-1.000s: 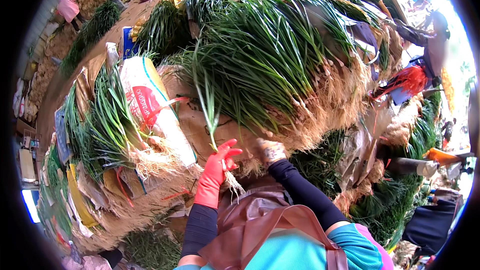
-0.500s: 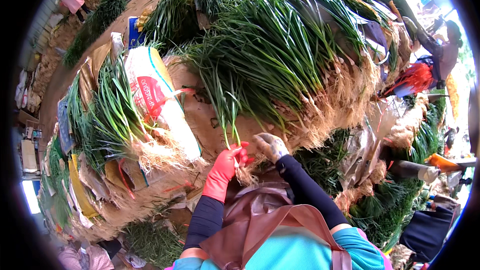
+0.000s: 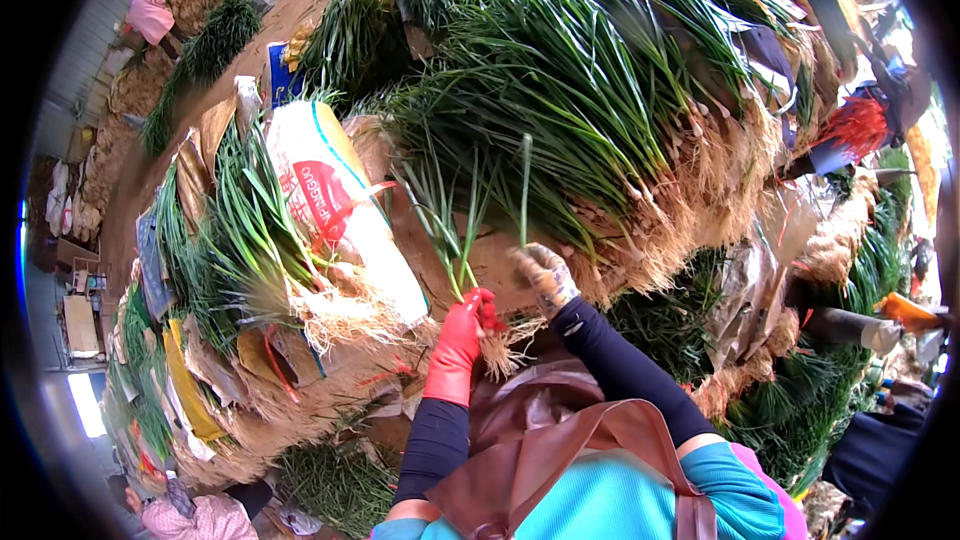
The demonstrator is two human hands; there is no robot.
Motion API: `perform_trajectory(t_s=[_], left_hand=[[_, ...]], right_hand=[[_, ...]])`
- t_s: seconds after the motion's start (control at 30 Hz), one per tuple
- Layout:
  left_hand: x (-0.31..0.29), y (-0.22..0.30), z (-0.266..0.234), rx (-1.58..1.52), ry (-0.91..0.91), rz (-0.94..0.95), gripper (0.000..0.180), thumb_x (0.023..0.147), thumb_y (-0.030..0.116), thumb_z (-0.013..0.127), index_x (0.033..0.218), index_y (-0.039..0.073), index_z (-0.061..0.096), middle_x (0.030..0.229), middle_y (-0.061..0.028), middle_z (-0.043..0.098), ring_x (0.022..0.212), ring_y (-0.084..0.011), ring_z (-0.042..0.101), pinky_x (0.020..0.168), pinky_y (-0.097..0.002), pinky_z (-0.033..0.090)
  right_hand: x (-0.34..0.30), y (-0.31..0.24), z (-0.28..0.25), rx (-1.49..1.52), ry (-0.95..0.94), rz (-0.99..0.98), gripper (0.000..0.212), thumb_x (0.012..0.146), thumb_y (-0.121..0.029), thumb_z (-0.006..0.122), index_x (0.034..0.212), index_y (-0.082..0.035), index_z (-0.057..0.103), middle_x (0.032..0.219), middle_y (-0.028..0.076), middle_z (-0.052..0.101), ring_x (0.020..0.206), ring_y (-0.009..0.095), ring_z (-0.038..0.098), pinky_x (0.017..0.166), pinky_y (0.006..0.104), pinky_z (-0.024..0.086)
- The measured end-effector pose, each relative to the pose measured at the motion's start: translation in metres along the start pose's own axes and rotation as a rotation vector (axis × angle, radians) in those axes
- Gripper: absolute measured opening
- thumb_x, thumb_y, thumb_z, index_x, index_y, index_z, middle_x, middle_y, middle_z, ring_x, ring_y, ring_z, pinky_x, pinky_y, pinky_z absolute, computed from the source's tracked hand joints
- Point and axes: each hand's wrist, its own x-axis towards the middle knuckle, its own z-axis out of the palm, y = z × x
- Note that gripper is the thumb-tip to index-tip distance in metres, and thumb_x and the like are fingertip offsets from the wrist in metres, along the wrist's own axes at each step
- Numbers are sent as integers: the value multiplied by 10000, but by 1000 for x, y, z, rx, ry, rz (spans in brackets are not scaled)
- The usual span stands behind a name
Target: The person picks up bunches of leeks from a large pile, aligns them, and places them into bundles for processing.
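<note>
My left hand [image 3: 462, 340], in a red glove, is closed round a few green garlic plants [image 3: 455, 230]. Their leaves point away from me, and pale stringy roots [image 3: 503, 348] hang out beside the glove. To its right, my right hand [image 3: 545, 280] wears a greyish patterned glove, its fingers pinched together. A single thin green leaf [image 3: 525, 190] stands up from those fingers, slightly blurred. Just beyond both hands lies a large pile of green garlic [image 3: 560, 90], leaves to the far left and roots toward the near right.
At the left, a smaller garlic bunch [image 3: 255, 230] rests by a white, red and yellow sack [image 3: 330, 190]. A brown apron [image 3: 530, 420] covers my lap. More garlic [image 3: 800, 410] lies at the right. Other people show at the edges, one in pink [image 3: 150, 15] at the far left.
My right hand has drawn slightly away from the left and now has a thin leaf upright in its fingers. The left hand keeps its hold on the plants. The whole view has shifted slightly.
</note>
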Motion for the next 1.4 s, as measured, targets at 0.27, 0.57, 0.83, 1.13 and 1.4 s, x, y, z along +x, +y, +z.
perform_trajectory(t_s=[0.27,0.57,0.83,1.13,1.4], left_hand=[[23,-42,2,1025,55,609,265,858,121,475,1082,-1,545,991,-98,636,926,-185,610,789,-294,472],[-19,9,27,633,149,261,240,940,179,390,1046,26,541,548,-11,464,388,-105,440,366,-263,401],[-19,45,11,-559,-476,24,443,964,341,343,1357,140,309,690,-9,510,440,-48,405,460,-213,371],[-27,44,28,342,46,136,274,886,227,536,1067,26,579,763,-87,640,444,-107,516,395,-219,386],[-22,7,40,475,193,322,158,855,117,560,935,-17,585,682,-83,615,412,-116,518,387,-225,395]], right_hand=[[-1,1,41,-1576,-215,-285,240,808,-288,526,809,-59,598,706,135,631,671,318,630,590,426,495],[25,17,8,-707,80,-417,190,853,-205,546,896,-24,582,610,45,560,556,145,540,533,294,446],[39,-8,19,-551,-133,103,221,850,-220,544,949,-27,588,597,44,555,459,116,495,445,265,428],[37,-2,20,-479,-202,-52,305,808,-280,599,990,-36,570,792,120,624,697,233,610,627,334,486],[55,-20,45,-1507,-104,-263,148,746,-150,549,819,-68,649,776,143,657,723,305,651,621,393,521]])
